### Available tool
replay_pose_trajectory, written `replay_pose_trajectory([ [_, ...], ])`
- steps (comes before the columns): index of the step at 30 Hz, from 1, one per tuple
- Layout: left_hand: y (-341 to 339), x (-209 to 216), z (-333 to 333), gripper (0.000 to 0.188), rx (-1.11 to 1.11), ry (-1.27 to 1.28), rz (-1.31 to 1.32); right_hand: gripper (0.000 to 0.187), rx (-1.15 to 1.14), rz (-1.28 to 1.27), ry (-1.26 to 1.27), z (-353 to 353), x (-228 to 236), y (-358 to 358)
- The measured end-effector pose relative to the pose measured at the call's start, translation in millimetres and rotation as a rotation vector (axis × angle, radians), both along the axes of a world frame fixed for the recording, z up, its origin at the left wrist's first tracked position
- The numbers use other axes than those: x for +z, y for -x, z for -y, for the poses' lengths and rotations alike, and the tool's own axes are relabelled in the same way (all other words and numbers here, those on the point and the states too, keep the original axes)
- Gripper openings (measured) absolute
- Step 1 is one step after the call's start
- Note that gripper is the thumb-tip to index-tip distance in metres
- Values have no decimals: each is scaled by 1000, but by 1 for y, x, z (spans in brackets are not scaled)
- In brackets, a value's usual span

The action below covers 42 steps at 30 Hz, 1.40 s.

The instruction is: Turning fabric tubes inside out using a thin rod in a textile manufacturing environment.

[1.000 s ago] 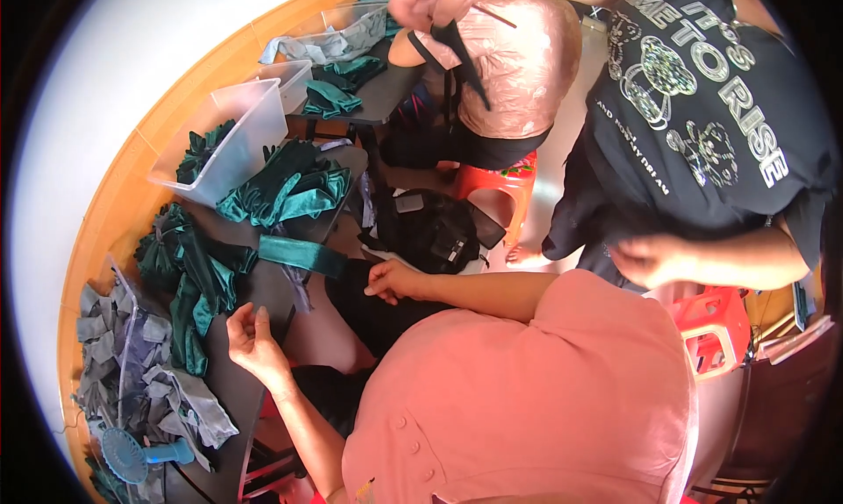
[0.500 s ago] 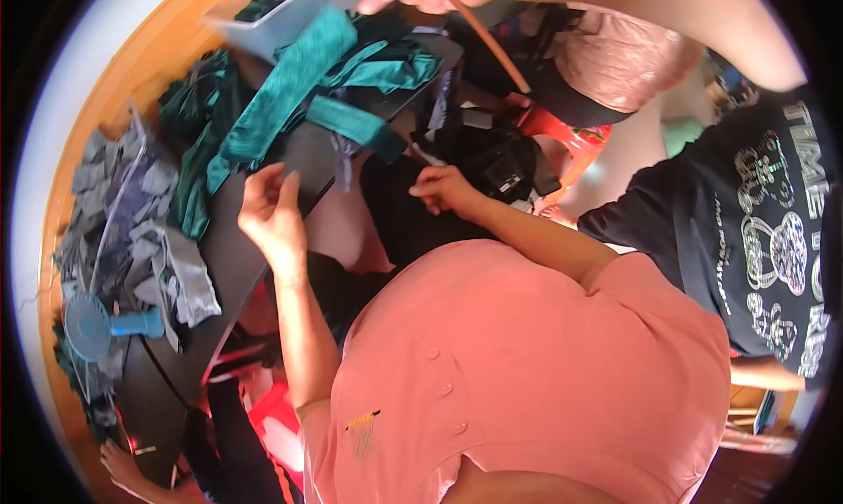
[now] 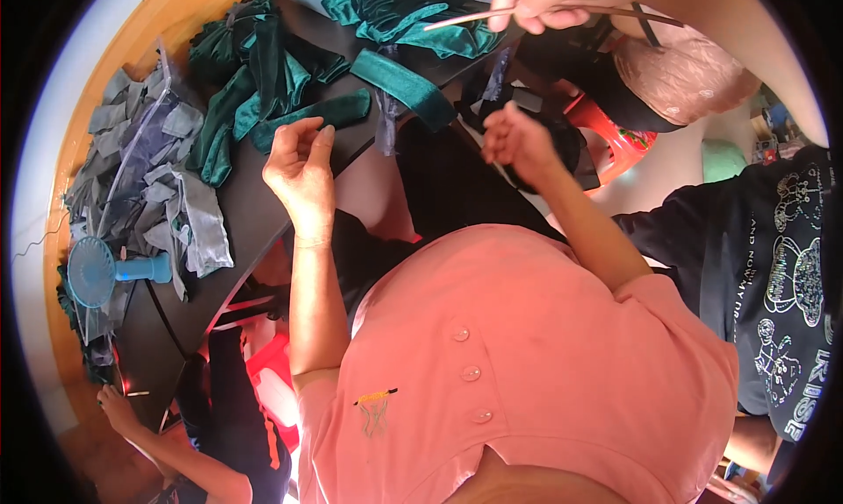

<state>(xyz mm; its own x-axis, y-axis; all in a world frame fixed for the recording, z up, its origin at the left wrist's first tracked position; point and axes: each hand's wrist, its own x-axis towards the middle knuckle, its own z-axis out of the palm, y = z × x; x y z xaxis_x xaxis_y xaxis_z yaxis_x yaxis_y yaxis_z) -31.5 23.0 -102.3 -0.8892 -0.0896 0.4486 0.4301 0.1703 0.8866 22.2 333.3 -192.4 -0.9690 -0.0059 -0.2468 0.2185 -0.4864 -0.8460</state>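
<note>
My left hand (image 3: 300, 175) is raised over the edge of the dark table, fingers curled in toward the thumb. Behind its fingertips lies a dark green velvet strip (image 3: 347, 111); whether they touch it I cannot tell. My right hand (image 3: 520, 144) hovers further right, its fingers bent inward; anything inside them is hidden. Between my hands, a second green velvet band (image 3: 406, 87) lies partly over the table edge. More green velvet pieces (image 3: 263, 56) are heaped beyond my left hand. At the top, another person's hand (image 3: 536, 3) holds a thin brown stick (image 3: 457, 19).
Grey fabric scraps (image 3: 167, 197) cover the table's left side, with a small blue fan (image 3: 92, 271) beside them. A red stool (image 3: 615, 140) stands at the right. A person in a black shirt (image 3: 746, 241) is close on my right; another person's arm (image 3: 176, 447) shows lower left.
My right hand has risen and its fingers have turned upward. My left hand's fingers have drawn closer together. The long green strip now lies lower, and the other person's stick has swung nearly level.
</note>
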Motion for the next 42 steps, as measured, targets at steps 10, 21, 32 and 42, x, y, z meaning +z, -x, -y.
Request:
replay_pose_trajectory([
  [10, -1, 55, -65, 23, -328, -29, -53, 18, -173, -485, -306, -9, 112, -3],
  [21, -2, 42, -66, 17, -224, 243, -183, 7, -382, -405, -420, -16, 79, -33],
  [32, 11, 22, -25, 33, -107, 740, -246, 9, -555, -242, -417, -34, 44, -46],
  [42, 14, 19, -21, 10, -46, 821, -334, 50, -973, -491, -349, -67, 52, -67],
])
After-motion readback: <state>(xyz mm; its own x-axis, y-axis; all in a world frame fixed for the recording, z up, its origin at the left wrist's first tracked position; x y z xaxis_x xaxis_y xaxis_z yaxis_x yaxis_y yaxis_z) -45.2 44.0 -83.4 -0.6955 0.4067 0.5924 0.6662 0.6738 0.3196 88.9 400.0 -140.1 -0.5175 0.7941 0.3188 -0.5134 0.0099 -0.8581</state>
